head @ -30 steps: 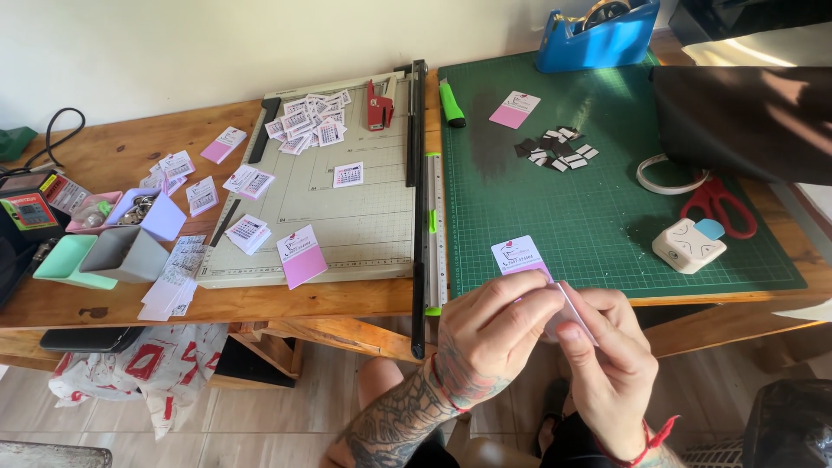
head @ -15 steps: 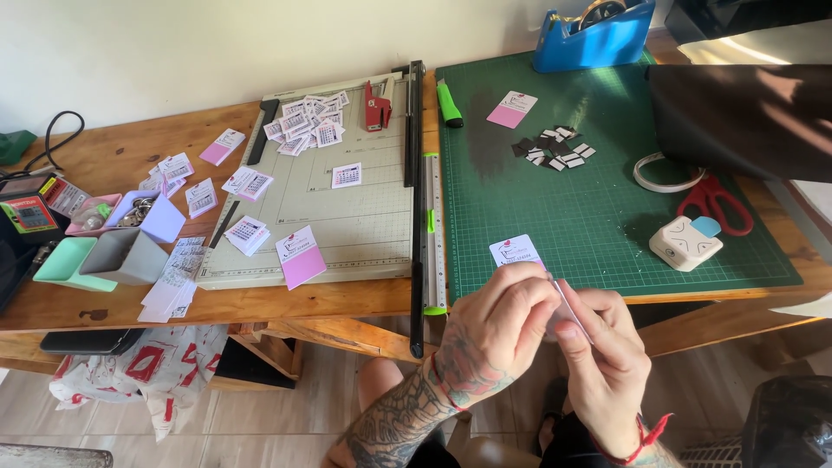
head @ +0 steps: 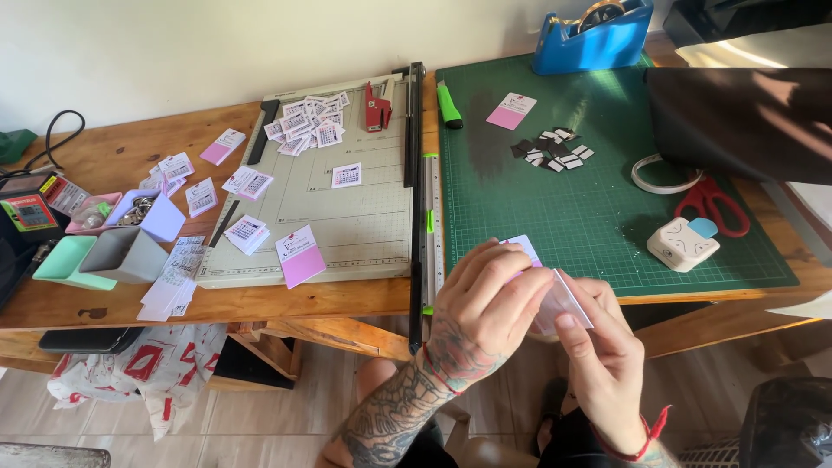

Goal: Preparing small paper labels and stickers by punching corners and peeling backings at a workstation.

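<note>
Your left hand (head: 490,299) and right hand (head: 607,360) meet at the near edge of the green cutting mat (head: 607,208), just in front of your lap. Between them you hold a small pink card (head: 523,247) and a clear plastic sleeve (head: 563,303). The fingers of your left hand curl together over the card from above; only its upper corner shows past the knuckles, and the rest is hidden under the hand. Your right thumb and forefinger pinch the lower edge of the sleeve, with the thumb lying on its face. The sleeve stands tilted, between the two hands and touching both. Whether the card sits inside the sleeve or only against it cannot be told.

On the mat, well apart from your hands, lie a white corner punch (head: 682,243), red scissors (head: 712,204), a roll of tape (head: 663,176), a cluster of small black and white pieces (head: 550,149), another pink card (head: 510,111) and a green marker (head: 449,104). A blue tape dispenser (head: 594,39) stands at the far edge. To the left, a paper trimmer (head: 347,204) carries scattered small printed cards (head: 305,121).
</note>
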